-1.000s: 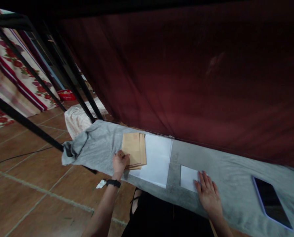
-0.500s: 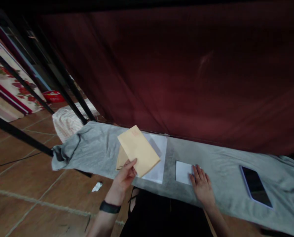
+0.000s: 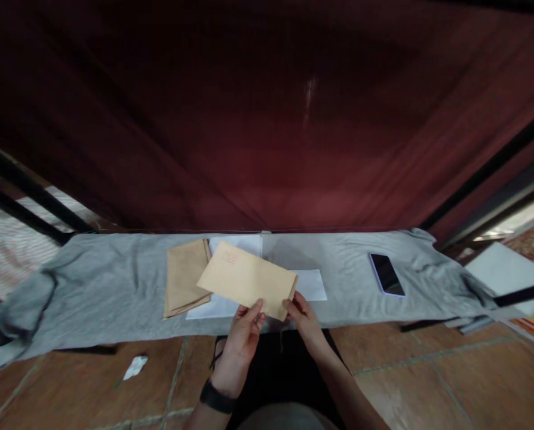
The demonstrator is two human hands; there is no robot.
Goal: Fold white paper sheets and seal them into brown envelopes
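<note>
A light tan envelope (image 3: 249, 276) with faint red print in one corner is held up above the grey cloth (image 3: 128, 280). My left hand (image 3: 246, 328) pinches its lower edge, thumb on top. At its right end, my right hand (image 3: 303, 319) grips near the folded flap. Partly beneath the envelope lies a large white sheet (image 3: 222, 307). Just right of it rests a smaller white paper (image 3: 310, 283), its left part covered by the envelope. A stack of brown envelopes (image 3: 187, 275) lies to the left, overlapping the large sheet.
A phone (image 3: 387, 275) with a purple edge lies on the cloth to the right. Behind the narrow surface hangs a dark red curtain (image 3: 258, 149). Black bars (image 3: 491, 173) stand at both sides. A crumpled white scrap (image 3: 135, 366) is on the tiled floor (image 3: 159, 376).
My right hand has left the small white paper and taken hold of the envelope's right end. The envelope has turned toward level. My view has swung to the right.
</note>
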